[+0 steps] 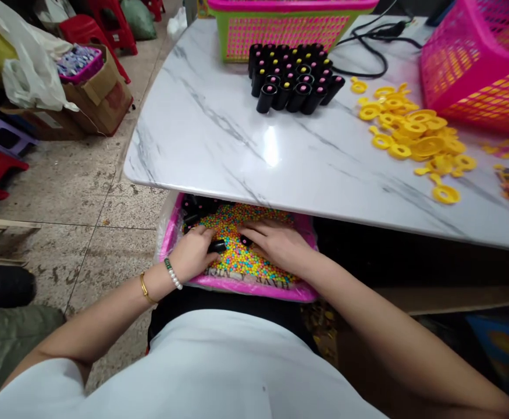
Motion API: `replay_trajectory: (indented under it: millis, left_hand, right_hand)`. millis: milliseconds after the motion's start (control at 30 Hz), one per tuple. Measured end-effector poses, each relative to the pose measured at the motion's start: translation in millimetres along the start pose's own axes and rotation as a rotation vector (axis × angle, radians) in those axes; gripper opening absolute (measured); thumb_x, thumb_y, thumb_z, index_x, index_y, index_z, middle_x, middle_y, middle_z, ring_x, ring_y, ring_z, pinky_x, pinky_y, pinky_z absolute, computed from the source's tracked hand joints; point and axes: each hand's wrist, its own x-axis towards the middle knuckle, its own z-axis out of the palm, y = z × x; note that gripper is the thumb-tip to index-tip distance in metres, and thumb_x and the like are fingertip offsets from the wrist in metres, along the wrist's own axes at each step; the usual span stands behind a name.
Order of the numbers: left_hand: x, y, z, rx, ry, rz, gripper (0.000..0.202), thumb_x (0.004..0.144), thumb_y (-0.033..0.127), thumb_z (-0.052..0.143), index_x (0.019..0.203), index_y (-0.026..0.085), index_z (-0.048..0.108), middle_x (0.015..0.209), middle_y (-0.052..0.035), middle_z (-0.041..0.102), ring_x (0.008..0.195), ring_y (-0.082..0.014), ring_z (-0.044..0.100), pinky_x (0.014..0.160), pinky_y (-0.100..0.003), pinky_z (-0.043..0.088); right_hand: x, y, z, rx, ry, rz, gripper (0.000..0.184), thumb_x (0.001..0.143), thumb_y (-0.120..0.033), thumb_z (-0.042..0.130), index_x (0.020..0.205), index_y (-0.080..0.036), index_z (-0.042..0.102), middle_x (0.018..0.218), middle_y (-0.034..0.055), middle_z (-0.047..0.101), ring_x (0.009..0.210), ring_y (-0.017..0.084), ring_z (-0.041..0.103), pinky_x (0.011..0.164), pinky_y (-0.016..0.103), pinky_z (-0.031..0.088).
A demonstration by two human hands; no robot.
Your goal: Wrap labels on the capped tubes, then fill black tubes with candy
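Observation:
A pink tub (254, 289) lined with clear plastic sits at my lap, partly under the table edge, full of small multicoloured beads (237, 259). My left hand (193, 251) is at the tub's left side, thumb and fingers closed around a black tube (217, 246) that lies on its side. On the right, my right hand (278, 243) reaches into the beads palm down, its fingers curled over another black tube (245, 240) whose end shows a pink bead. More black tubes (192, 220) lie in the tub's far left corner, partly hidden by the tabletop.
On the marbled table (202, 128) stands a cluster of black tubes (295, 81) with pink or yellow beads in their ends. Yellow plastic ring pieces (424, 137) lie in a pile to the right. A green-and-pink basket (280, 35), a pink basket (463, 70) and a black cable (372, 52) stand behind.

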Motion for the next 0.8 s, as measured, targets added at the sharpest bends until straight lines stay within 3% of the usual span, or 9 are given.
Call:
replay_trajectory:
  millis: [100,233,333,500,667,800]
  left_hand:
    - [-2,3,-4.2,0.060,-0.047,0.074,0.025,0.084,0.023,0.070,0.107,0.014,0.069,0.100,-0.0119,0.067,0.100,-0.0272,0.065,0.091,-0.037,0.053]
    - [9,10,-12.2,0.162,0.044,0.052,0.024,0.088,0.022,0.064,0.108,0.009,0.069,0.104,-0.0158,0.066,0.102,-0.0300,0.062,0.094,-0.042,0.052]
    - [23,17,-12.1,0.183,0.014,0.038,0.021,0.087,0.018,0.064,0.103,0.007,0.071,0.105,-0.0187,0.066,0.104,-0.0319,0.062,0.094,-0.042,0.052]
    - [35,22,-4.1,0.127,-0.043,0.093,0.023,0.085,0.020,0.067,0.105,0.010,0.072,0.104,-0.0150,0.070,0.101,-0.0283,0.066,0.092,-0.037,0.053]
    - [20,11,-9.5,-0.252,-0.004,0.107,0.026,0.079,0.018,0.075,0.105,0.017,0.072,0.103,-0.0071,0.074,0.097,-0.0223,0.068,0.091,-0.034,0.053]
    - [5,5,-16.9,-0.590,0.043,0.147,0.024,0.083,0.020,0.072,0.107,0.019,0.070,0.104,-0.0041,0.074,0.092,-0.0177,0.069,0.085,-0.029,0.055]
  right_hand:
    - [3,-1,3,0.042,-0.019,-0.020,0.034,0.096,-0.015,0.054,0.126,-0.024,0.067,0.118,0.0095,0.072,0.109,0.025,0.066,0.090,0.036,0.054]
    - [2,1,0,-0.058,0.008,0.073,0.026,0.097,-0.021,0.053,0.116,-0.019,0.071,0.110,0.0141,0.072,0.106,0.030,0.064,0.084,0.038,0.053]
    - [2,-1,-1,-0.088,-0.006,0.105,0.025,0.096,-0.018,0.051,0.111,-0.019,0.072,0.108,0.0154,0.072,0.106,0.031,0.063,0.083,0.039,0.053]
    - [7,-5,13,0.137,0.010,0.124,0.028,0.090,-0.015,0.057,0.115,-0.020,0.070,0.111,0.0126,0.072,0.106,0.027,0.066,0.089,0.036,0.054]
    - [-10,-2,9,0.626,0.231,0.114,0.028,0.085,-0.020,0.063,0.112,-0.023,0.070,0.105,0.0062,0.075,0.095,0.022,0.071,0.088,0.035,0.056]
    - [-28,-3,-2,0.908,0.285,0.164,0.024,0.087,-0.030,0.063,0.109,-0.024,0.068,0.104,0.0044,0.075,0.090,0.019,0.072,0.082,0.032,0.059]
